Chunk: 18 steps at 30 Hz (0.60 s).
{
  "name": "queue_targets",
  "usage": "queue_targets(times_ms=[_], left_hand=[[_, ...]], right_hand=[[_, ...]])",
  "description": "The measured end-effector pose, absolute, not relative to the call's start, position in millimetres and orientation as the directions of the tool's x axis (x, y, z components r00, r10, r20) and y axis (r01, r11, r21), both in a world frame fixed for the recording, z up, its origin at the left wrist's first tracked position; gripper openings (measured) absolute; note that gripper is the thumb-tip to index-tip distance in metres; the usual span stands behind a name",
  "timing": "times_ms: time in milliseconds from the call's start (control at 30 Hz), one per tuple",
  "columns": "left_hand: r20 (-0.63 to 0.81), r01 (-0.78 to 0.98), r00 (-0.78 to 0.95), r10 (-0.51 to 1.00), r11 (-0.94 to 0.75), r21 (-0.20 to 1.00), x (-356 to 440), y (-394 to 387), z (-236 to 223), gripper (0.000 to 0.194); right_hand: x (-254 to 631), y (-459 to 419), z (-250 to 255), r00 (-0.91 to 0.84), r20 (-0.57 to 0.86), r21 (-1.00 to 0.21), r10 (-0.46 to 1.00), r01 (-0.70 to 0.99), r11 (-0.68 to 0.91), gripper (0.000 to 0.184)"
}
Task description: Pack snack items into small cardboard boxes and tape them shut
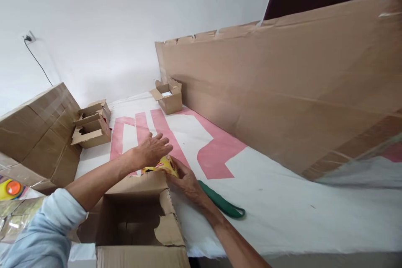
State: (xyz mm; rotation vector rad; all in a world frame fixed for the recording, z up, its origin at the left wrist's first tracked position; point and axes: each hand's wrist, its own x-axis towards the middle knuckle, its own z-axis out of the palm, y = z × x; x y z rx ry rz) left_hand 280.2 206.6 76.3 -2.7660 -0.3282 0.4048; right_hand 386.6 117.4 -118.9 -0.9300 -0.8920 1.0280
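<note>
Hands meet over yellow packet (pixel 161 165) at far rim of open carton (pixel 138 217) on tabletop (pixel 282 217): left hand (pixel 152 150) flat, fingers spread, on top; right hand (pixel 186 181) gripping its rt end, w/ packet's long axis running left-right between them.

Two bare arms enter from the bottom of the frame. The left arm comes in from the lower left corner and wears a pale blue sleeve (pixel 47 230), made of soft, slightly creased cloth, which is pushed up and bunched near the elbow, so the forearm beyond it is uncovered. The left hand (pixel 152 150), near the middle of the frame, wears no glove, ring or watch. The right arm rises from the bottom edge right of centre, with no sleeve in sight. The right hand (pixel 186 180) is likewise bare, without glove or jewellery.
</note>
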Motion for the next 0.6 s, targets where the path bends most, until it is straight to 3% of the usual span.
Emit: queue_targets(times_ms=[133, 300, 600], left_hand=[[-0.257, 0.298, 0.887, 0.385, -0.9, -0.318, 265.5, 211.9, 62.3, 0.028], [-0.236, 0.506, 0.787, 0.57, -0.816, -0.28, 203.1, 244.1, 61.9, 0.04], [-0.132, 0.912, 0.329, 0.935, -0.351, -0.21, 35.8, 350.4, 83.5, 0.032]], right_hand=[[381.5, 121.4, -129.8, 0.284, 0.174, -0.934, 0.943, -0.257, 0.249, 0.081], [380.0, 121.7, -142.7, 0.268, 0.195, -0.953, 0.944, -0.175, 0.246, 0.08], [374.2, 120.2, -146.0, 0.236, 0.196, -0.97, 0.952, -0.094, 0.224, 0.07]])
